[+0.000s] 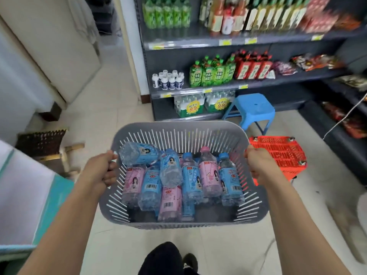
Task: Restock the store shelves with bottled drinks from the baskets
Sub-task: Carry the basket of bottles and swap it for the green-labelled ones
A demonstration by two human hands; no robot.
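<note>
A basket (178,127) of loose bottles (171,175) hangs level between the left grip (101,167) and right grip (258,165), each curled tight round a side rim, seemingly to carry it steadily toward the shelves (198,89) ahead of the 2 grips.

**Mostly plastic, on a tiled floor**

The grey basket (178,125) is of matt, smooth plastic with slotted walls. The bottles (170,171) in it are of clear, ribbed plastic, and their pink and blue labels look glossy. The red basket (278,153) is also plastic, a little shiny. The blue stool (256,110) is smooth plastic with a soft shine. The shelves (288,81) look like dark painted metal, matt. The water packs (188,108) are wrapped in glossy film. The floor (111,108) is of pale, smooth tiles.
</note>
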